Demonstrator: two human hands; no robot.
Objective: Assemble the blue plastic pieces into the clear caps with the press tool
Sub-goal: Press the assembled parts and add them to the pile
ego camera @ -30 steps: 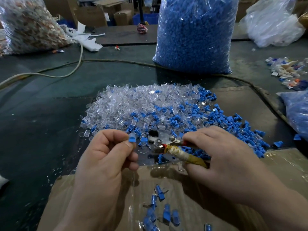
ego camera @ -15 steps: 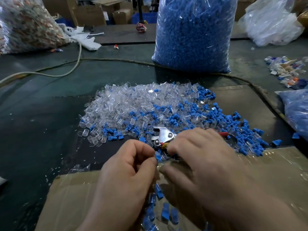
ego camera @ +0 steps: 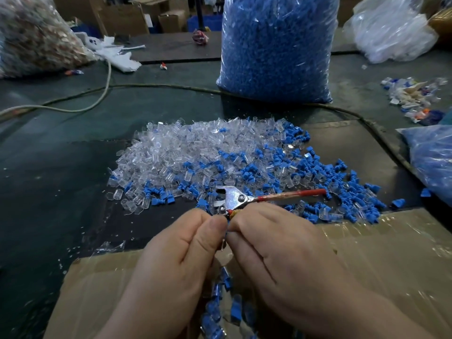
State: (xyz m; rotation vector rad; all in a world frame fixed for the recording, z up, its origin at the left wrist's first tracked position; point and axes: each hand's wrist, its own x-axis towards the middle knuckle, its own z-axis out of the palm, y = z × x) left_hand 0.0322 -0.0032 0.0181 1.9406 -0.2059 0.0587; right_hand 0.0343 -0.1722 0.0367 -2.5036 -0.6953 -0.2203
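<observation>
**While loading: jaw-side geometry**

As we read it, the press tool (ego camera: 234, 198) lies just beyond both hands, long axis running rightward, head nearest the left hand (ego camera: 186, 253), whose fingertips (ego camera: 216, 223) pinch together; on what, we cannot tell. Our right hand (ego camera: 276, 248) grips its taped handle (ego camera: 235, 212). Loose blue pieces (ego camera: 347, 182) and clear caps (ego camera: 181, 148) heap beyond.

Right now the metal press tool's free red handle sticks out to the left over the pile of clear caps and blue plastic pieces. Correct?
Not quite: the head view shows the free red handle of the metal press tool sticking out to the right, over the pile of clear caps and blue plastic pieces.
</observation>
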